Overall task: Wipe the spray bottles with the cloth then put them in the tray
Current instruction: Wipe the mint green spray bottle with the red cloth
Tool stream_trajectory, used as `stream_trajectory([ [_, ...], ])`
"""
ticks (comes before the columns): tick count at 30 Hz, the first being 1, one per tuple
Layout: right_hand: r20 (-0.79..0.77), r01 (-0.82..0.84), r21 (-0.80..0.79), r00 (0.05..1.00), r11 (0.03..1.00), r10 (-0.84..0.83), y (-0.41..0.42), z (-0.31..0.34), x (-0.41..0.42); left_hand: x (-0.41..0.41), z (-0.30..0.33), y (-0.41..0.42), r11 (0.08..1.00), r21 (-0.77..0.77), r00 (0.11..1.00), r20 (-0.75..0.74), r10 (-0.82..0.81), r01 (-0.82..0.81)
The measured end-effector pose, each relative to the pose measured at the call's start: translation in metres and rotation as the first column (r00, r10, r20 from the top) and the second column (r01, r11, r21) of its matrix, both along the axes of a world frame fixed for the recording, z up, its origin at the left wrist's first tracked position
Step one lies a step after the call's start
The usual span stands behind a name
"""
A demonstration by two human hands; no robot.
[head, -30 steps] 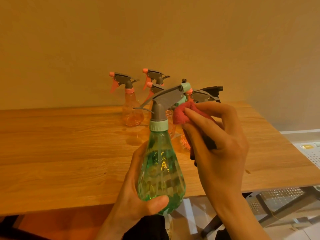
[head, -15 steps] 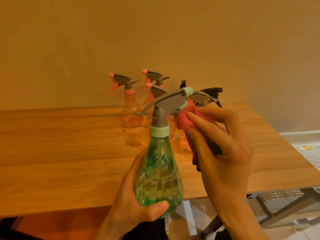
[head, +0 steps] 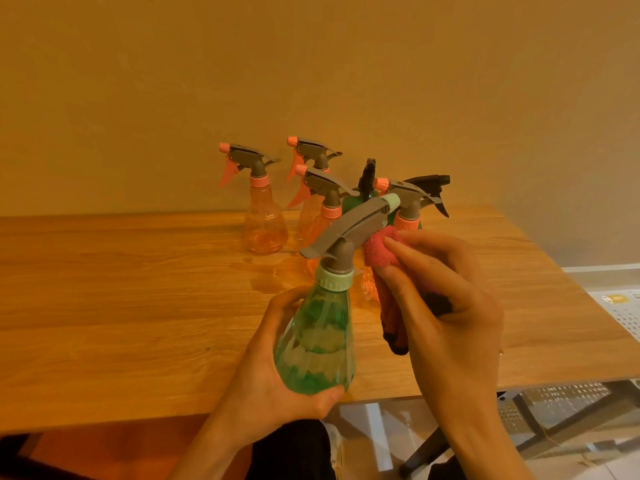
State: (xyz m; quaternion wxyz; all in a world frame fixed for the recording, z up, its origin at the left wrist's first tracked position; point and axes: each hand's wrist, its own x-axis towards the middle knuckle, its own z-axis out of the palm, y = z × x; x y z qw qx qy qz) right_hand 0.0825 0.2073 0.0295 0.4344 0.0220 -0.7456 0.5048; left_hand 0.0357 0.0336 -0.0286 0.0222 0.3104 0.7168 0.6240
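Gripping the lower body of a green spray bottle, the left hand holds it tilted above the near edge of a wooden table, thumb curled across the bottle's base. The bottle's grey trigger head points up and to the right, with a pale green nozzle tip at its far end. The right hand grasps a red cloth, its fingers curled round the bunched fabric and pressing it against the underside of the trigger head, just right of the neck. A loose end of the cloth hangs down below the fingers.

Farther back on the table stand several orange spray bottles: one alone to the left, another at the far side near the wall, a third just behind the green bottle's head, and a fourth to the right. Two dark sprayer heads show among them; their bottles are mostly hidden. A white perforated surface sits to the right, beyond the table edge.
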Motion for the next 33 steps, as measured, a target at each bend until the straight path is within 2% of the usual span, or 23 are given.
stream_trajectory([
  [4,0.008,-0.061,-0.109,0.998,0.992,0.062,-0.002,0.010,0.011,0.001,-0.004,0.001,0.996,0.020,0.994,-0.057,0.092,-0.091],
  [8,-0.073,-0.024,-0.092,0.997,0.996,0.017,-0.006,0.025,0.023,0.002,-0.009,-0.002,0.991,0.009,0.986,-0.104,0.133,-0.133],
  [10,-0.104,0.002,-0.042,0.995,0.999,-0.006,-0.005,0.031,0.024,0.002,-0.011,-0.004,0.991,0.000,0.984,-0.123,0.133,-0.134],
  [15,-0.072,0.033,0.156,0.997,0.987,-0.022,0.005,0.034,0.018,0.001,-0.012,-0.009,0.985,-0.069,0.969,-0.202,0.141,-0.158],
  [24,-0.074,0.060,0.466,0.997,0.883,-0.029,-0.019,0.016,0.033,-0.002,-0.017,-0.013,0.979,-0.083,0.957,-0.241,0.164,-0.189],
  [27,-0.066,0.035,0.471,0.998,0.882,-0.004,-0.022,0.014,0.038,0.000,-0.020,-0.013,0.970,-0.110,0.946,-0.267,0.182,-0.218],
  [29,-0.081,0.087,0.490,0.995,0.867,-0.054,-0.017,0.018,0.035,0.000,-0.019,-0.013,0.971,-0.106,0.944,-0.277,0.179,-0.215],
  [33,-0.099,0.136,0.404,0.990,0.905,-0.104,-0.001,0.024,0.025,0.001,-0.013,-0.012,0.979,-0.075,0.961,-0.222,0.167,-0.188],
])
